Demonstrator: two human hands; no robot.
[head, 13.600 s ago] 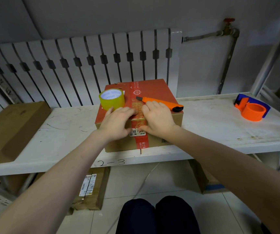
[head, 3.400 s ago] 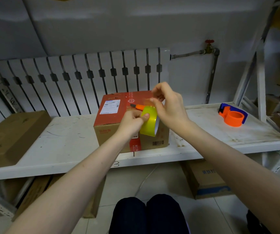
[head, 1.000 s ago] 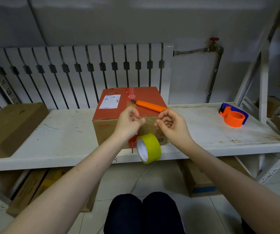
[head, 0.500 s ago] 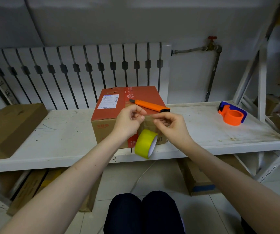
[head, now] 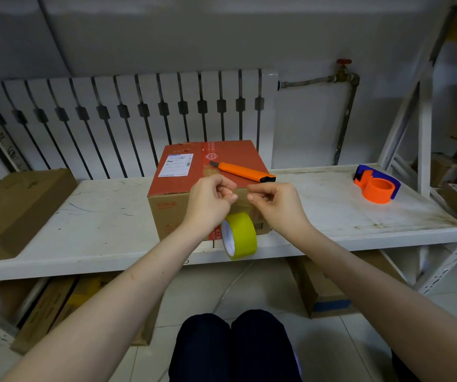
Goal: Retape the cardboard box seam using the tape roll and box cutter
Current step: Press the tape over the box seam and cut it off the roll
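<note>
Both the left hand (head: 210, 202) and right hand (head: 274, 205) pinch a tape strip just before the box (head: 194, 188), the roll (head: 239, 235) dangling beneath, the cutter (head: 242, 172) nearer the right.

The cardboard box (head: 194, 188) sits mid-tabletop (head: 97, 224), box cutter (head: 242, 171) on its top. My hands (head: 210, 202) meet before its near edge, the tape roll (head: 239, 235) hanging below them. A tape dispenser (head: 376, 184) lies far right, another box (head: 14, 205) far left.
</note>
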